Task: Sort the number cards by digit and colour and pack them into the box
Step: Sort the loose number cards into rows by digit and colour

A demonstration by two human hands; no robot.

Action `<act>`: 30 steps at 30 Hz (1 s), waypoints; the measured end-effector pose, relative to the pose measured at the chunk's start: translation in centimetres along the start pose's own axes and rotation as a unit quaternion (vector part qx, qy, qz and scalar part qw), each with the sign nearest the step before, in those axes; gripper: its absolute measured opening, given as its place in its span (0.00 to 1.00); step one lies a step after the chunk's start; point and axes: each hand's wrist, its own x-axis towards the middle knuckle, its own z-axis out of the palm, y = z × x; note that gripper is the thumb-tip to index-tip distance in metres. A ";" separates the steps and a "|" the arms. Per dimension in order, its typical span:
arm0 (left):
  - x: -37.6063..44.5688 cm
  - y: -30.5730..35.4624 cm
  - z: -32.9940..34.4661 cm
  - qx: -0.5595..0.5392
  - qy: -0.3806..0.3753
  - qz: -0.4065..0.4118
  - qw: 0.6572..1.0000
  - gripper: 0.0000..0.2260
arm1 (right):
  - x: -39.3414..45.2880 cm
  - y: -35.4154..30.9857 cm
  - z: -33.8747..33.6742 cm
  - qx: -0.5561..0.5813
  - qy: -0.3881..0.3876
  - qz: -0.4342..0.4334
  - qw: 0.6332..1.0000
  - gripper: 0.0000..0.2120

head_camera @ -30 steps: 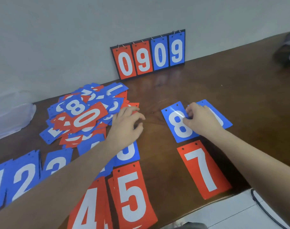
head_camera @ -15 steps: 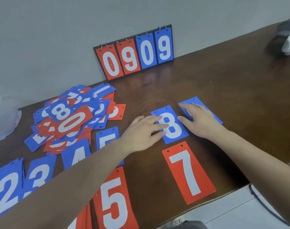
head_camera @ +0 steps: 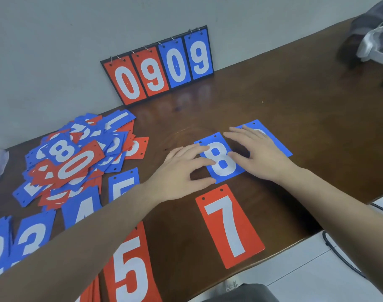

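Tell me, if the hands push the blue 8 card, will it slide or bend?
The blue 8 card would probably slide: it lies flat on the glossy wooden table. It looks thin and stiff, with straight edges, so it likely won't flop. Picking it up may be fiddly, since no edge is lifted; the left hand and right hand touch it with straight fingers.

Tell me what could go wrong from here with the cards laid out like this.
1. The red 7 card lies close to the table edge; a sleeve or forearm could knock it off.
2. The right hand covers the digit on the blue card beside the blue 8 card, so it could be mis-sorted.
3. The left hand and its forearm pass over sorted stacks and may shift them.
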 end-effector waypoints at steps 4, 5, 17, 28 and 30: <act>-0.8 0.0 0.1 0.008 -0.017 -0.011 1.000 0.21 | -0.5 -0.5 0.8 -0.041 -0.088 -0.069 0.993 0.28; -0.8 0.0 0.2 0.010 -0.022 -0.017 1.000 0.22 | -0.6 -0.6 1.0 -0.060 -0.105 -0.073 0.990 0.30; 2.4 2.4 1.2 0.052 -0.079 -0.016 0.995 0.23 | -1.7 2.0 -1.1 -0.079 -0.103 -0.007 0.991 0.24; 4.3 3.9 1.8 0.067 -0.086 -0.005 0.994 0.24 | -1.2 3.8 -2.2 -0.054 -0.081 0.060 0.993 0.30; 4.1 3.7 1.8 0.068 -0.079 0.001 0.995 0.24 | -1.1 3.4 -2.3 -0.036 -0.066 0.061 0.995 0.29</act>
